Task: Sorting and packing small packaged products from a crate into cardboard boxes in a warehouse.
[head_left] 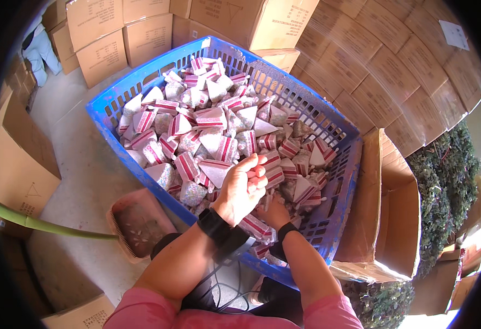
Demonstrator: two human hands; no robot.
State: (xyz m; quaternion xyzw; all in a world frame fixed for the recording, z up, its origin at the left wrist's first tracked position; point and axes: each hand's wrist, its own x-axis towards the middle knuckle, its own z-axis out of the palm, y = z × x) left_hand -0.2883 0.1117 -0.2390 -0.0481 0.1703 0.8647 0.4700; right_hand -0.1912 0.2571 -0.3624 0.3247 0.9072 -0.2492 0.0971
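pink sleeves (328,313) and bare forearms, nearest the viewer, rise from the lower edge toward a blue slatted basket (345,186) heaped with wedge-shaped pieces (215,173), each pale with red stripes along its thick edge. the left hand (244,189) is raised over the near part of the heap, palm turned inward and fingers curled toward it; no piece shows in it, though whether something small lies within cannot be told. the right hand (275,211) reaches lower, its fingers down among the pieces and partly hidden, so that what it pinches, if anything, cannot be told. as to progress, the basket is judged well stocked, its pieces lying loose and in no order; what is finished cannot be read from this view, since no set-apart group of pieces is visible (the floor of the open carton (362,205) just beside the basket's right end is only partly seen). orientation varies throughout: the pale wedge left of the raised hand points its narrow tip toward the wearer, its striped edge running crosswise, while a striped piece (258,228) between the two wrists has its long axis slanting from upper left to lower right, its tip indistinct.
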